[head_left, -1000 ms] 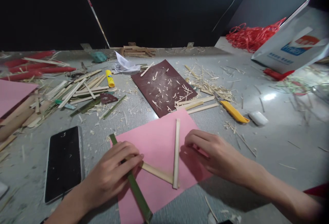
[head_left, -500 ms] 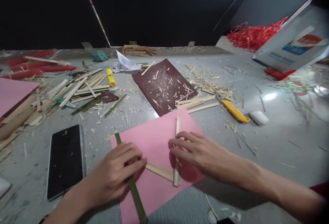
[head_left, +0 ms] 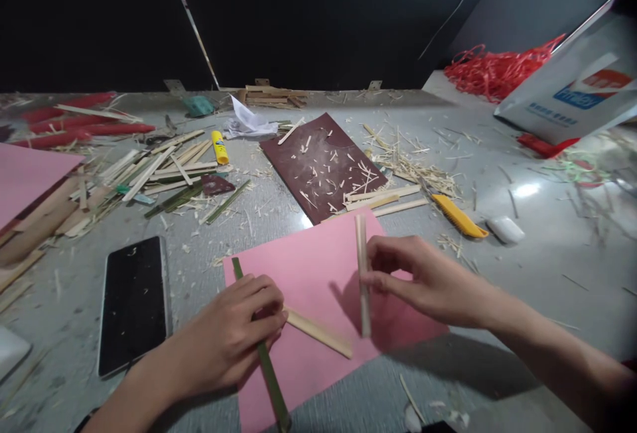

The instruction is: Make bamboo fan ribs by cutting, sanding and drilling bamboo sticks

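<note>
A pink sheet [head_left: 308, 267] lies on the grey surface. Across its left side runs a green bamboo strip [head_left: 271, 380], with my left hand [head_left: 249, 323] closed over it. The fingertips of that hand also touch the left end of a pale strip [head_left: 321, 335], which slants down to the right on the sheet. My right hand [head_left: 413, 277] pinches another pale strip [head_left: 361, 241] between thumb and fingers. That strip is nearly upright in view, raised over the sheet, and casts a shadow to its left.
A phone [head_left: 134, 307] lies left of the sheet. Behind are a dark red board [head_left: 323, 174] with shavings, a glue stick [head_left: 219, 147] and a strip pile [head_left: 174, 171]. A yellow cutter [head_left: 458, 216] and a white case [head_left: 505, 229] lie right.
My right hand has lifted the pale strip off the sheet and moved it right, away from the slanting strip's end. My left hand stays on the green strip. The view has shifted slightly.
</note>
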{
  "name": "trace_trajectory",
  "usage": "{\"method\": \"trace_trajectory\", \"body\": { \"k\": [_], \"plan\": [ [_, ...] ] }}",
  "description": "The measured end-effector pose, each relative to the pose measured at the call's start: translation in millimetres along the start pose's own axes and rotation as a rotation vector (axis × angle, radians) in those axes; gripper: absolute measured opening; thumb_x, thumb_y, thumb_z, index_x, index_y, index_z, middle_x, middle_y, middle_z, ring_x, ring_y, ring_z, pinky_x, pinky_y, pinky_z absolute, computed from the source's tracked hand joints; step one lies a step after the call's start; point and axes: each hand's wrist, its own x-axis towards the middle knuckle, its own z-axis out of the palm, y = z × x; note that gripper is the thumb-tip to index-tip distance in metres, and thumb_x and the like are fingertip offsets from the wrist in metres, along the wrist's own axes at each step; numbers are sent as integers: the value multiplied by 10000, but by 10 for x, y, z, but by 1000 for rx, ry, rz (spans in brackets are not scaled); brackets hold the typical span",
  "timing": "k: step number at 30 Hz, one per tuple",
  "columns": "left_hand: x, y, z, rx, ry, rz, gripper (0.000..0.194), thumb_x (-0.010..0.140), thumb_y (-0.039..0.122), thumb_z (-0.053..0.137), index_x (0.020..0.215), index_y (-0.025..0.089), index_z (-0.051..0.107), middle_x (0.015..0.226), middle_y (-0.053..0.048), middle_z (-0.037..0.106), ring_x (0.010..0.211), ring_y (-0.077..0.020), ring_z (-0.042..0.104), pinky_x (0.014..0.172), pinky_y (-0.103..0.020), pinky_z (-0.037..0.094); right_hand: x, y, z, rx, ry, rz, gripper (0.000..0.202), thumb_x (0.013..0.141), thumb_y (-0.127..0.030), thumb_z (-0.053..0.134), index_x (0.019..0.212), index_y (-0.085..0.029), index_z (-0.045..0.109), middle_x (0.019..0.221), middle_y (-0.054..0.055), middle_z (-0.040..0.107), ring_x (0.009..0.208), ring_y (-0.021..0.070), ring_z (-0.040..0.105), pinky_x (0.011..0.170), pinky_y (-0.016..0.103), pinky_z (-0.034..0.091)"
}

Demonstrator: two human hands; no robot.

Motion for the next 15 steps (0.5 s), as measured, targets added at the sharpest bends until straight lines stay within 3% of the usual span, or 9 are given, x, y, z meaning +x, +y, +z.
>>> {"method": "trace_trajectory", "body": {
  "k": [3,8,15],
  "plan": [
    [1,-8,3,15,0,2,221,950,32,459,1045,142,625,1017,-110,578,934,-254,513,780,-425,417,90,162,162,247,-135,73,281,982,-421,657,848,-198,549,731,-4,646,671,143,627,629,276,480],
    [3,-3,-3,13,-5,2,191,957,29,460,994,143,608,1013,-106,577,941,-253,515,778,-420,416,225,425,342,307,-59,105,275,950,-388,699,830,-190,551,713,9,668,681,150,672,649,280,496],
    [11,0,-14,-3,-12,-10,194,960,21,462,1018,136,607,1019,-108,574,954,-254,509,784,-424,411,310,511,303,441,-56,153,307,933,-461,712,862,-196,573,666,28,713,613,168,703,607,302,554]
  ]
}}
